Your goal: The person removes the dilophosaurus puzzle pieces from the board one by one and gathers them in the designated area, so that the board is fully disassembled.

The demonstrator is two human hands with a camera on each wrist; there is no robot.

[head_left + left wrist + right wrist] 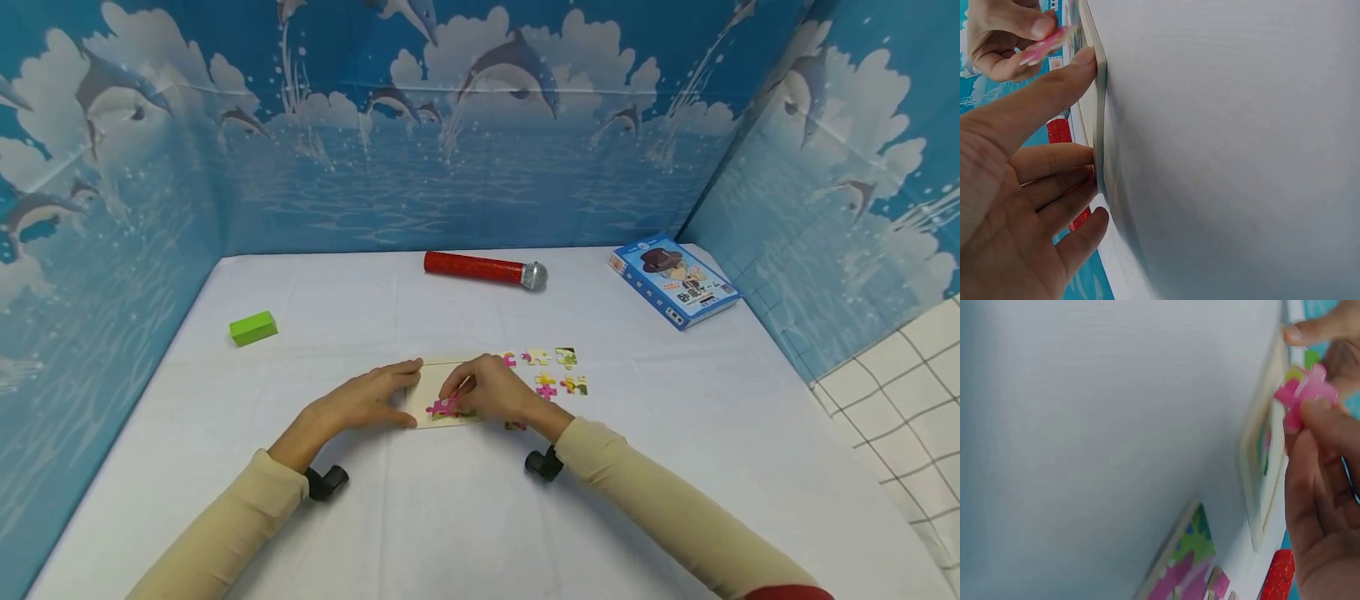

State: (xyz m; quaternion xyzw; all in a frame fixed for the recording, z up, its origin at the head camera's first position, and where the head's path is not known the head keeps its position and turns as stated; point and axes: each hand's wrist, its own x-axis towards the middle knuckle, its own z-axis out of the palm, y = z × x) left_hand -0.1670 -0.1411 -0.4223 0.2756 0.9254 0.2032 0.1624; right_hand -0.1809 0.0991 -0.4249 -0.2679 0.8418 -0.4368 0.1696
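A pale wooden puzzle board lies on the white table in front of the person. The left hand touches its left end with fairly straight fingers: in the left wrist view the thumb rests at one corner and fingertips meet the edge. Above the board, the right hand pinches a pink jigsaw piece between thumb and fingers. Green and pink picture pieces show inside the board's frame, partly hidden by the right hand. Several loose jigsaw pieces lie right of the board, some behind the right hand and wrist.
A red microphone lies toward the back. On the left is a green block; at the back right, a blue illustrated box. Dolphin-print curtains surround the table's back and sides.
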